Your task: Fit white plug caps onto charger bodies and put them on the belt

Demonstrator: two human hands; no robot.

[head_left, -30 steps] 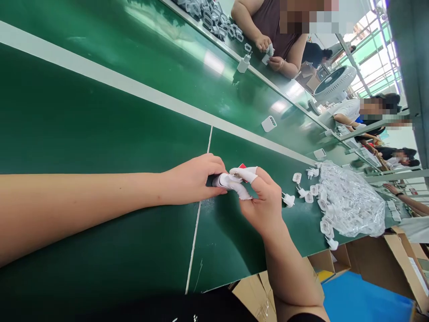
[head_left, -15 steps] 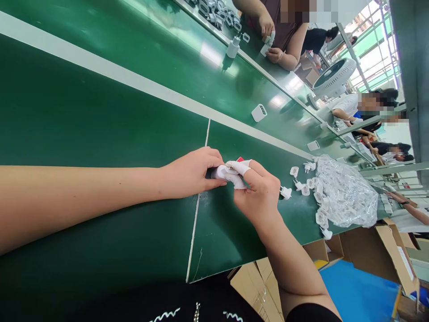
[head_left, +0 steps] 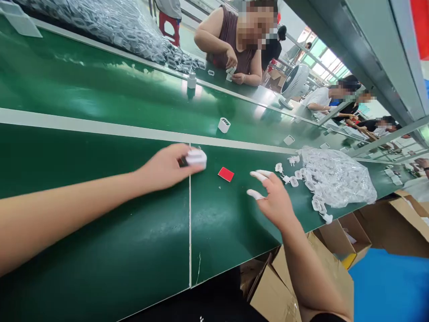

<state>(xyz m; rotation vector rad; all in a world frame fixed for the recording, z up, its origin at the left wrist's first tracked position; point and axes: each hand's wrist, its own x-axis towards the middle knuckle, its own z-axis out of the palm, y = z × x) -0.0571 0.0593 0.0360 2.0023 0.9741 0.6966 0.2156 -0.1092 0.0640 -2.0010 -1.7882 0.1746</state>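
My left hand (head_left: 170,167) holds a white charger block (head_left: 196,158) between thumb and fingers, just above the green table; the block is blurred. To its right a small red card (head_left: 225,174) lies flat on the table. My right hand (head_left: 270,192), with white covers on its fingertips, is spread with nothing between the fingers. Several white plug pieces (head_left: 294,181) lie beyond my right hand, beside a clear plastic bag (head_left: 338,176) full of similar pieces.
Past a pale strip (head_left: 134,132), a white block (head_left: 224,125) and another with prongs (head_left: 191,81) stand on the green surface. A person (head_left: 231,49) works across the line. Cardboard boxes (head_left: 346,237) sit below the table edge at the right.
My hands have moved apart. The right hand has let go of the white block and opened, while the left keeps it. The red card is now fully visible; the view has shifted.
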